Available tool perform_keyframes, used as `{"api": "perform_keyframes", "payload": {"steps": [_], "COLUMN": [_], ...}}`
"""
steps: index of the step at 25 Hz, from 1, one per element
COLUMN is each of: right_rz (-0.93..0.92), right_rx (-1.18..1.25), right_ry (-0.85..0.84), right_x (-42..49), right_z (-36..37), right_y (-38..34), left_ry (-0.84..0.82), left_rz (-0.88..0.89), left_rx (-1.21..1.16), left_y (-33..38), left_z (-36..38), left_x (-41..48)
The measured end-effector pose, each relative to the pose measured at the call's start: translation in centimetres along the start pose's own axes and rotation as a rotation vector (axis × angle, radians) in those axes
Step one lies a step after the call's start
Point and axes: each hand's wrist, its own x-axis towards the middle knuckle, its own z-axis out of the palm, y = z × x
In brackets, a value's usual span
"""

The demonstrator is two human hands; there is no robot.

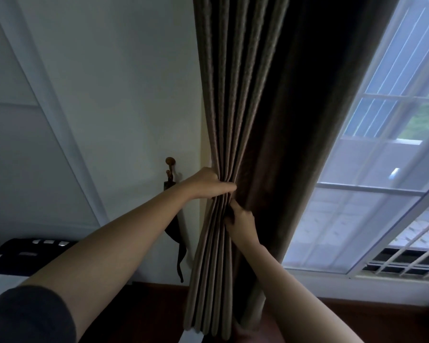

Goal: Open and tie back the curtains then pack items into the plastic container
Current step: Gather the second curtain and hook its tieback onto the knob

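Observation:
A dark brown curtain (248,100) hangs gathered in pleats beside the window, pulled to the left of the glass. My left hand (208,184) grips the bunched pleats from the left side, thumb across the front. Just below it, my right hand (240,219) holds the folds from the right, its fingers tucked into the fabric. A dark tie-back strap (175,233) dangles from a wooden wall hook (170,163) just left of the curtain. No plastic container is in view.
The window (386,154) with white bars fills the right side, its sill low at the right. A pale wall (114,95) lies left of the curtain. A dark object with white patches (22,253) sits at the lower left. Reddish-brown floor shows below.

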Motion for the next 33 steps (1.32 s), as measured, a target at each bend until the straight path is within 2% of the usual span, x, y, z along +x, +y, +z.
{"api": "perform_keyframes", "payload": {"steps": [4,5,6,7,9,10,11,12,14,16,19,22,26,31,33], "right_rz": [0.027,-0.02,-0.069,-0.07,0.117,0.208,0.259,0.273,0.235,0.134,-0.028,-0.089,-0.096,-0.046,-0.03], "right_rx": [0.033,-0.052,-0.18,-0.266,-0.214,-0.11,-0.012,0.068,0.092,-0.011,0.03,0.133,0.144,0.138,0.157], "right_ry": [-0.248,-0.231,-0.093,0.148,0.658,0.798,0.836,0.795,0.568,0.343,0.168,0.104,0.077,-0.003,-0.084], "right_x": [-1.4,-1.9,-2.0,-2.1,-1.2,-0.3,0.9,2.1,4.0,3.9,2.1,0.9,1.1,0.4,0.2], "right_z": [-0.3,-0.8,-1.3,-2.1,-4.9,-6.8,-8.9,-10.5,-11.3,-9.4,-4.7,-2.2,-0.9,-0.5,0.1], "right_y": [0.3,0.5,1.0,1.5,1.6,1.2,0.9,1.0,1.2,0.8,0.6,-0.1,-0.4,-1.5,-1.9], "left_ry": [0.225,0.284,0.325,0.343,0.341,0.333,0.319,0.3,0.246,0.205,0.211,0.213,0.19,0.106,0.108], "left_rz": [0.048,0.04,0.032,0.032,0.054,0.059,0.055,0.05,0.037,0.034,0.024,0.015,0.014,0.018,0.066], "left_rx": [0.083,0.09,0.081,0.055,0.023,0.028,0.033,0.036,0.027,0.026,0.026,0.033,0.007,-0.16,-0.013], "left_y": [0.0,-0.1,-0.1,-0.3,-0.2,-0.1,-0.1,-0.1,0.0,0.2,0.7,0.9,0.9,1.4,1.9], "left_z": [1.0,1.1,1.2,1.2,1.2,1.2,1.2,1.1,1.1,1.1,1.2,0.9,0.9,0.0,0.1], "left_x": [0.6,0.7,0.7,0.6,0.1,-0.1,-0.2,-0.2,-0.2,-0.3,-0.8,-1.2,-1.3,-1.0,-0.8]}}
